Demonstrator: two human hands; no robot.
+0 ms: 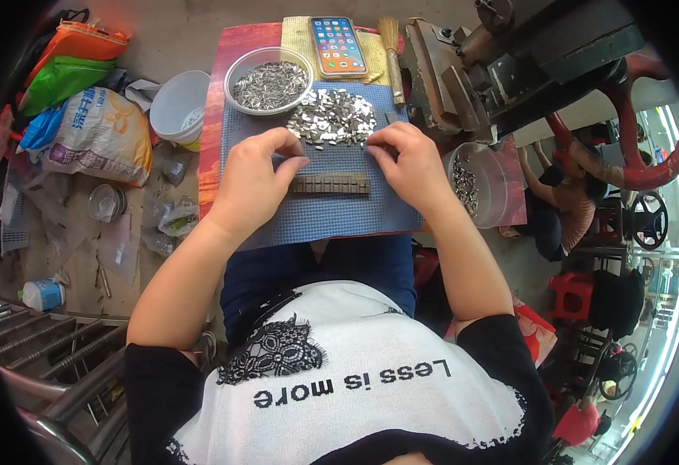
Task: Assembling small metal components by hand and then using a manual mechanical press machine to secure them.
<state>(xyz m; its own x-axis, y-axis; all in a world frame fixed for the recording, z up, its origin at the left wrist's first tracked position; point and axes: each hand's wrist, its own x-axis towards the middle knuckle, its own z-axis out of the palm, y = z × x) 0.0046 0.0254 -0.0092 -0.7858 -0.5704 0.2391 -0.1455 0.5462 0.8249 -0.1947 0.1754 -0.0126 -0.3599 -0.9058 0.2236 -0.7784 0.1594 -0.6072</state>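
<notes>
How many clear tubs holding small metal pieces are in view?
2: a round tub on the table, left of the loose pile, and a second tub right of the table. Others may be hidden.

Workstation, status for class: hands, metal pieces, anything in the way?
Left hand, right hand beside metal pieces, grips unclear. Pieces heaped on blue mat. Notched bar nearer body. Bowl, phone beyond, likely not blocking.

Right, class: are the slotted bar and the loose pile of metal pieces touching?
Apart. The head view shows a bare stretch of blue mat between the slotted bar and the pile.
</notes>
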